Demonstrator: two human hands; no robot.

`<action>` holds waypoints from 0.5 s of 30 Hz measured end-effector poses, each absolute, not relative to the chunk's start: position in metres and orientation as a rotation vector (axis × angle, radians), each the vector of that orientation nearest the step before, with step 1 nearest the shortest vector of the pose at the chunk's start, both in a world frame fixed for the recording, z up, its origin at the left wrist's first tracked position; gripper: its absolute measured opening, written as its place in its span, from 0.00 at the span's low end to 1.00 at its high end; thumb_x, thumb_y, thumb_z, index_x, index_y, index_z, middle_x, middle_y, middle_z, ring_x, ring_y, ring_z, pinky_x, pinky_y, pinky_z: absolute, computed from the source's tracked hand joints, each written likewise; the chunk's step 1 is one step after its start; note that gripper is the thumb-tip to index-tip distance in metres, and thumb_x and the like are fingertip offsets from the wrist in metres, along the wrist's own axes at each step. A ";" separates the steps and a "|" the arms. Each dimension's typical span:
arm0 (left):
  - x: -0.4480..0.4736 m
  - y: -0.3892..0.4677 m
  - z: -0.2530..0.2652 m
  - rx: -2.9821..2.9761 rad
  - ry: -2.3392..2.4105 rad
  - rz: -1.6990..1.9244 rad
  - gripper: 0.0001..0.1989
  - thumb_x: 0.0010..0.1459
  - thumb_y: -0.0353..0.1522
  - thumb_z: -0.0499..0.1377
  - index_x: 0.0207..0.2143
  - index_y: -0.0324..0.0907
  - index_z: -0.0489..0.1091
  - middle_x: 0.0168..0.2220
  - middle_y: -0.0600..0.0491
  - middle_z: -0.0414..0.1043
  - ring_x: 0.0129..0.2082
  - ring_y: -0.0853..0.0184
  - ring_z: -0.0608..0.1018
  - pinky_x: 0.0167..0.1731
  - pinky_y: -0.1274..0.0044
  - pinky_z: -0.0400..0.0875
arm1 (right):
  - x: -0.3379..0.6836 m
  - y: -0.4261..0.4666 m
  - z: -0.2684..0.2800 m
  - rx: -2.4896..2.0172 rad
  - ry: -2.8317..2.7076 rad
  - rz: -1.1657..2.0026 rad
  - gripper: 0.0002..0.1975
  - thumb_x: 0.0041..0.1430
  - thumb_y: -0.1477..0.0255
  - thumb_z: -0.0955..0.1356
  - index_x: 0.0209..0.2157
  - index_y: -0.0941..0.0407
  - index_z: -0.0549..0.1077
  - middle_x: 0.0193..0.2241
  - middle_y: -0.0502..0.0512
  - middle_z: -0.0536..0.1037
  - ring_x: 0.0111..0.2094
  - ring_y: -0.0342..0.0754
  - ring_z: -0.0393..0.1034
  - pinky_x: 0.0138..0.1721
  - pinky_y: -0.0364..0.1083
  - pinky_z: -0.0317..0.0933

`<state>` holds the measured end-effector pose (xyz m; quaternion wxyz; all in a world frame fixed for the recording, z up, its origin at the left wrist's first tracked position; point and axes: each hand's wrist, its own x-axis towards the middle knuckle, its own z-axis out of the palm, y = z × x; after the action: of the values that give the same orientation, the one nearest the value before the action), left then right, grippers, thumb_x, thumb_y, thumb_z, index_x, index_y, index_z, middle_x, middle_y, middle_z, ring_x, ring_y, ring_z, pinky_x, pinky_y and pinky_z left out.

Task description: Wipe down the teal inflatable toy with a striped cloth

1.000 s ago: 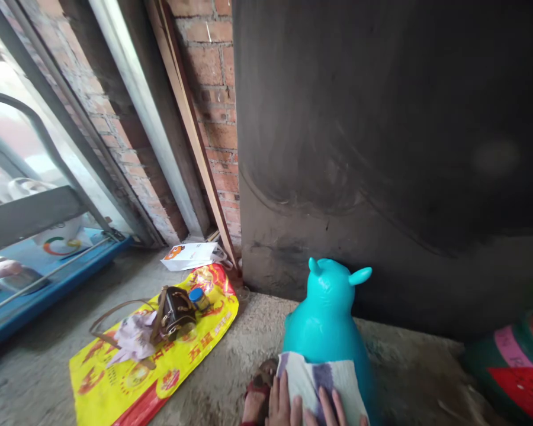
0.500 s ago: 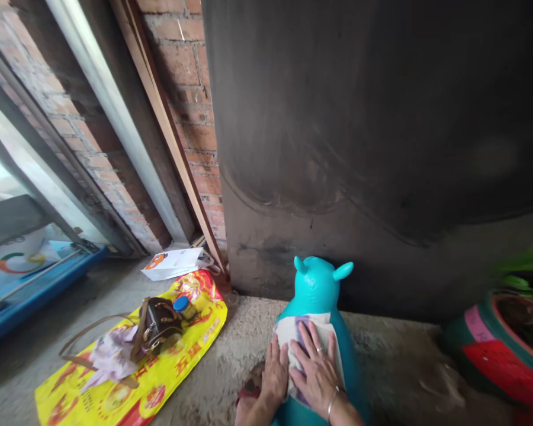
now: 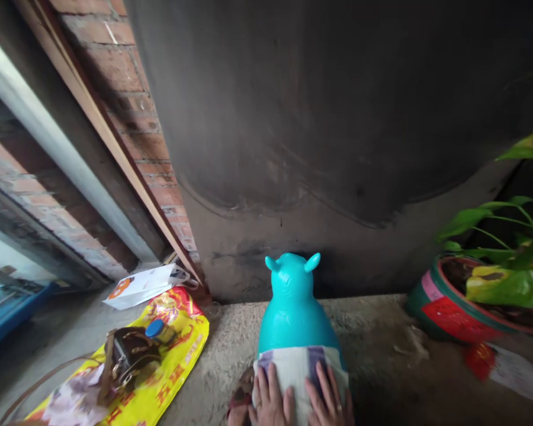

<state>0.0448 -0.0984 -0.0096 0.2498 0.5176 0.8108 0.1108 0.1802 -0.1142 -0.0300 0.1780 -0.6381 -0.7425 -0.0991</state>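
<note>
Both hands — left hand (image 3: 270, 397), right hand (image 3: 329, 399) — press flat, fingers spread, on a striped cloth (image 3: 299, 368) draped over the teal animal toy (image 3: 293, 307) standing on concrete; the smooth, rounded toy could tip or slide away.

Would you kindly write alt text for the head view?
Both hands, left hand and right hand, press a striped cloth onto a turquoise animal toy facing a dark wall; a potted plant stands right.

Red Chinese characters on the yellow bag (image 3: 173, 361) look blurred, unreadable.
</note>
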 end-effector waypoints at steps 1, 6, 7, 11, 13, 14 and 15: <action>0.048 -0.084 0.003 1.464 2.220 0.260 0.32 0.61 0.43 0.42 0.65 0.40 0.50 0.69 0.44 0.41 0.68 0.51 0.50 0.62 0.52 0.50 | 0.186 -0.097 -0.023 -1.784 -2.158 -0.201 0.20 0.62 0.67 0.59 0.54 0.40 0.68 0.59 0.52 0.66 0.59 0.58 0.61 0.54 0.62 0.61; 0.061 -0.031 0.043 1.633 2.258 0.164 0.31 0.64 0.41 0.38 0.66 0.39 0.41 0.70 0.41 0.34 0.68 0.52 0.47 0.59 0.52 0.54 | 0.196 -0.027 0.014 -1.838 -2.199 0.022 0.25 0.65 0.70 0.55 0.63 0.43 0.52 0.66 0.50 0.50 0.65 0.55 0.49 0.56 0.58 0.61; 0.061 -0.029 0.043 1.654 2.265 0.153 0.31 0.64 0.41 0.37 0.66 0.39 0.40 0.70 0.41 0.34 0.68 0.53 0.47 0.59 0.52 0.55 | 0.195 -0.025 0.017 -1.851 -2.178 0.025 0.25 0.65 0.70 0.55 0.63 0.44 0.52 0.66 0.50 0.50 0.65 0.55 0.49 0.56 0.58 0.61; 0.053 -0.054 0.019 1.768 2.218 0.128 0.31 0.63 0.42 0.38 0.66 0.41 0.42 0.70 0.44 0.35 0.68 0.54 0.46 0.60 0.51 0.54 | 0.197 -0.066 -0.011 -1.807 -2.072 -0.056 0.25 0.65 0.65 0.57 0.62 0.46 0.55 0.64 0.54 0.57 0.63 0.55 0.54 0.55 0.56 0.62; 0.045 -0.073 -0.002 1.821 2.173 0.123 0.32 0.61 0.44 0.41 0.65 0.41 0.48 0.69 0.45 0.40 0.68 0.52 0.47 0.61 0.50 0.52 | 0.195 -0.102 -0.045 -1.743 -1.979 -0.184 0.25 0.64 0.62 0.58 0.62 0.46 0.57 0.61 0.56 0.63 0.61 0.54 0.58 0.52 0.54 0.65; 0.040 -0.081 -0.012 1.852 2.138 0.115 0.34 0.59 0.46 0.44 0.64 0.40 0.52 0.68 0.45 0.44 0.68 0.50 0.48 0.62 0.52 0.49 | 0.191 -0.119 -0.064 -1.792 -1.872 -0.241 0.24 0.64 0.63 0.57 0.60 0.46 0.60 0.58 0.56 0.67 0.59 0.54 0.61 0.51 0.54 0.65; 0.036 -0.086 -0.022 1.887 2.102 0.105 0.35 0.57 0.47 0.46 0.62 0.39 0.56 0.67 0.45 0.48 0.67 0.48 0.49 0.64 0.55 0.46 | 0.186 -0.133 -0.081 -1.886 -1.749 -0.286 0.22 0.64 0.64 0.58 0.59 0.45 0.63 0.55 0.57 0.71 0.57 0.54 0.64 0.50 0.54 0.66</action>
<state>0.0356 -0.0863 -0.0224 0.1568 0.6592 0.7345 0.0366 0.1864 -0.1333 -0.0809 0.2731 -0.7011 -0.6500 -0.1062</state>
